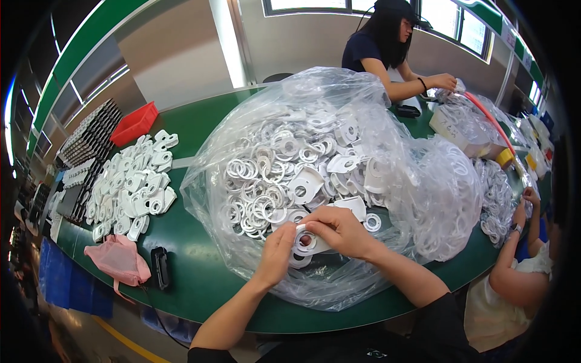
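Observation:
Between my two hands is a white plastic ring part [304,241] with a round hole, and a fingertip shows through that hole. My left hand [277,254] grips its left edge, fingers closed against it. From the upper right my right hand [340,230] pinches the same part, thumb and fingers bent over its top. Both hands are above the near side of a large clear plastic bag [209,175], spread wide on the table. Inside the bag lies a heap of white rings [263,206] mixed with flat white housings [307,184]. One loose ring [372,222] rests right of my right hand.
On the green table [200,296], a pile of white parts [136,184] sits left, beside stacked grey trays [91,133] and a red bin [134,123]. A pink pouch [121,260] and black case [160,267] lie near left. A bag of rings [448,199] stands right; two people work beyond.

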A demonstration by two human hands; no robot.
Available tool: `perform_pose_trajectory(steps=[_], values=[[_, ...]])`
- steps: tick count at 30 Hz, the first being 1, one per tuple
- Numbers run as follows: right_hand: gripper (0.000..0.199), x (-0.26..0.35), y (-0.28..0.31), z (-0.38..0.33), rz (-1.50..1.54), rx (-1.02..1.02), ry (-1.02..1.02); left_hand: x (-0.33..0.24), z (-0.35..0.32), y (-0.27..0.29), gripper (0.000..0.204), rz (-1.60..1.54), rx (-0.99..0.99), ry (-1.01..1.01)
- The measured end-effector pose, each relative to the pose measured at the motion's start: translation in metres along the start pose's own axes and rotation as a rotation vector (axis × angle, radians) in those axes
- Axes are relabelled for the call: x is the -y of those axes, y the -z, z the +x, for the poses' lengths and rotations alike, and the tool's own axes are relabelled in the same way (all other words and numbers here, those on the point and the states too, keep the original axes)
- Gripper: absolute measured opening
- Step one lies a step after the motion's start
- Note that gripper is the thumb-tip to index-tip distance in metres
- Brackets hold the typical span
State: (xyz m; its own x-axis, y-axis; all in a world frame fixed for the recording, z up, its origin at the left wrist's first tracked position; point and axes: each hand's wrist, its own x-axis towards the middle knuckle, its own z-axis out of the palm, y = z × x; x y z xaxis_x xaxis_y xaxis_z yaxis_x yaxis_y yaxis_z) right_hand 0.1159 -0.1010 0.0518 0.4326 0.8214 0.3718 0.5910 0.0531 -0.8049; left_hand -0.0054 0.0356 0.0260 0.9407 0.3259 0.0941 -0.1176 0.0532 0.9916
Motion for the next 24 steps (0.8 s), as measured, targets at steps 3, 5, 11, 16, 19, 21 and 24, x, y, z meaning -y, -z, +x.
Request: perform_pose_trajectory(steps=[3,5,11,16,19,21,24], values=[[0.013,-0.001,0.003,0.001,-0.025,-0.004,0.041,-0.002,0.002,-0.001,0.027,0.205,0.042,-0.150],[0.013,0.001,0.004,0.000,-0.041,0.013,0.046,-0.002,0.003,0.000,0.022,0.607,-0.037,-0.310],[0.014,0.006,0.004,-0.002,-0.127,0.090,-0.106,-0.008,0.002,0.003,0.022,0.677,-0.008,-0.135],[0.015,-0.013,-0.007,-0.002,0.558,0.048,-0.363,0.010,0.004,0.003,0.018,0.252,-0.081,-0.086],[0.018,-0.009,-0.014,-0.001,0.781,-0.177,-0.428,0.011,0.004,-0.009,0.036,0.035,-0.067,-0.079],[0.021,-0.017,-0.019,-0.004,0.666,-0.196,-0.424,0.013,0.001,-0.013,0.038,0.217,-0.073,-0.196],[0.029,-0.016,-0.022,-0.007,0.490,-0.240,-0.415,0.004,-0.001,-0.012,0.045,0.400,-0.024,-0.172]])
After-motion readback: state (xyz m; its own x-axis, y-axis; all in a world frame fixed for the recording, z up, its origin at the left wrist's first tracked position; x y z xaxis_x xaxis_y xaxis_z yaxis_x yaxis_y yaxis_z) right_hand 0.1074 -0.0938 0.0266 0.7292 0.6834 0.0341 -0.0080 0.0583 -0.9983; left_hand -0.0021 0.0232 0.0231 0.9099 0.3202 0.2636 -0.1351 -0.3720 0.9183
